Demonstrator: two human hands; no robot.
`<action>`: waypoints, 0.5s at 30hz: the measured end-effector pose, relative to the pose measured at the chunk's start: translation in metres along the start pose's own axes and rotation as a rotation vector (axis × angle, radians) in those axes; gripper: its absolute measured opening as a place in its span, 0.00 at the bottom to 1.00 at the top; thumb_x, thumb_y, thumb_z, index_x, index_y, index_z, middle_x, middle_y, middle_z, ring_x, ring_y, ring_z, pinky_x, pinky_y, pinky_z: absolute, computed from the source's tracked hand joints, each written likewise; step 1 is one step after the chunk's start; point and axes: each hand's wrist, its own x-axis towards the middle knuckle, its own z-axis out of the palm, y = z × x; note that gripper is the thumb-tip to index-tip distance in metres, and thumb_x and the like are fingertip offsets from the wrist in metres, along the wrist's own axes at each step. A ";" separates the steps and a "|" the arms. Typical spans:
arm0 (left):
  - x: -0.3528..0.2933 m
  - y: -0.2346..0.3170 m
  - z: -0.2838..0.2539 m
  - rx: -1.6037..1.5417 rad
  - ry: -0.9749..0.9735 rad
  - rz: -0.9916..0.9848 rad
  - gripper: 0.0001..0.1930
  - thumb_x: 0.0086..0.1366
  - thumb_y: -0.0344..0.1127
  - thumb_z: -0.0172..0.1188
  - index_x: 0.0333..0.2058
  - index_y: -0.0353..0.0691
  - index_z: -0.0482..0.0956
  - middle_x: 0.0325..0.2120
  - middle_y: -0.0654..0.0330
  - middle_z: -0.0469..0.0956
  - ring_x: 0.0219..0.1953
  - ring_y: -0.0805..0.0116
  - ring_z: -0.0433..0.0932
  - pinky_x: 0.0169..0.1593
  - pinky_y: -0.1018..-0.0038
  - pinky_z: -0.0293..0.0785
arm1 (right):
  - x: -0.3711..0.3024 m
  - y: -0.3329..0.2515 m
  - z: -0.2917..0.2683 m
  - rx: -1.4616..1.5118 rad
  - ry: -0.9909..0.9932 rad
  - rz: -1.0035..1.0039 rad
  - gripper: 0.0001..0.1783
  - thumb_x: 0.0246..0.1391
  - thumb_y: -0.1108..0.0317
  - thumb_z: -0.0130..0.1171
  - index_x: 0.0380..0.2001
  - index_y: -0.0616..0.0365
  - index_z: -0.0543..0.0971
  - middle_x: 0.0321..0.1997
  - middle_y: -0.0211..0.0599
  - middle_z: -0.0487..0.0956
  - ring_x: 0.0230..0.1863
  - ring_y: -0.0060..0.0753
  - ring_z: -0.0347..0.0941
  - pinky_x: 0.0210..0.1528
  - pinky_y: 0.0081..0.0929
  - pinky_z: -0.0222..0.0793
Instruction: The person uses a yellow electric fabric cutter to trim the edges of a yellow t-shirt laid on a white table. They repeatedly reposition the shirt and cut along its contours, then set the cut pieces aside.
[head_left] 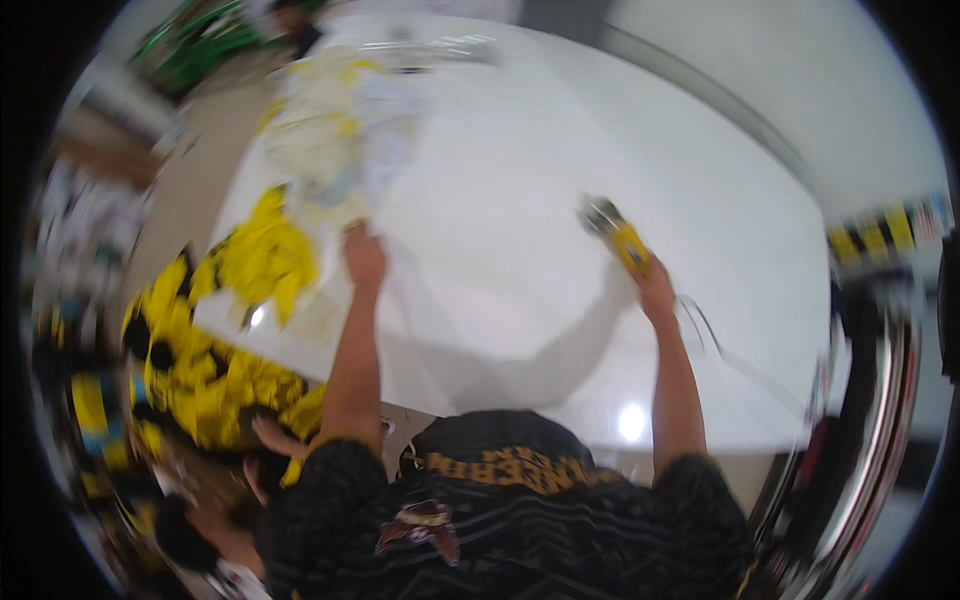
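Observation:
My right hand (655, 288) is closed round the yellow body of an electric cloth cutter (627, 246), held over the right half of the white table (500, 250). Its grey metal head points away from me and to the left; motion blurs it. A thin cord trails from behind the hand toward the table's right edge. Over the left part of the table is my left hand (366, 258), its fingers smeared by motion. Beside it lie a crumpled yellow cloth (270, 250) and, farther off, a heap of pale cream and white cloth (315, 130).
Yellow and black cloth (190, 380) hangs beyond the table's left corner. A co-worker (195, 530) is low at the left, hands near this cloth; another person (295, 22) is at the far left. Clear plastic (430, 50) lies at the far edge. Rolls (870, 430) stand at right.

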 end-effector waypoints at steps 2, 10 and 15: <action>-0.025 0.054 -0.003 -0.164 -0.075 0.087 0.22 0.72 0.34 0.62 0.60 0.28 0.83 0.62 0.41 0.83 0.68 0.39 0.77 0.77 0.48 0.67 | -0.035 0.034 -0.012 -0.100 0.072 0.045 0.38 0.73 0.55 0.65 0.77 0.63 0.69 0.72 0.59 0.78 0.74 0.63 0.72 0.78 0.51 0.67; -0.139 0.113 -0.103 -0.260 -0.196 0.465 0.05 0.72 0.25 0.64 0.44 0.35 0.86 0.41 0.49 0.86 0.47 0.47 0.84 0.55 0.55 0.80 | -0.130 0.029 -0.018 -0.218 0.135 0.251 0.40 0.76 0.52 0.61 0.82 0.54 0.63 0.67 0.54 0.79 0.68 0.62 0.75 0.68 0.54 0.76; -0.167 0.163 -0.154 -1.205 -1.089 0.005 0.10 0.78 0.31 0.67 0.50 0.31 0.86 0.36 0.65 0.85 0.38 0.77 0.81 0.43 0.75 0.77 | -0.170 0.106 -0.024 -0.153 0.262 0.266 0.38 0.75 0.61 0.61 0.82 0.58 0.65 0.73 0.58 0.77 0.73 0.63 0.72 0.76 0.52 0.69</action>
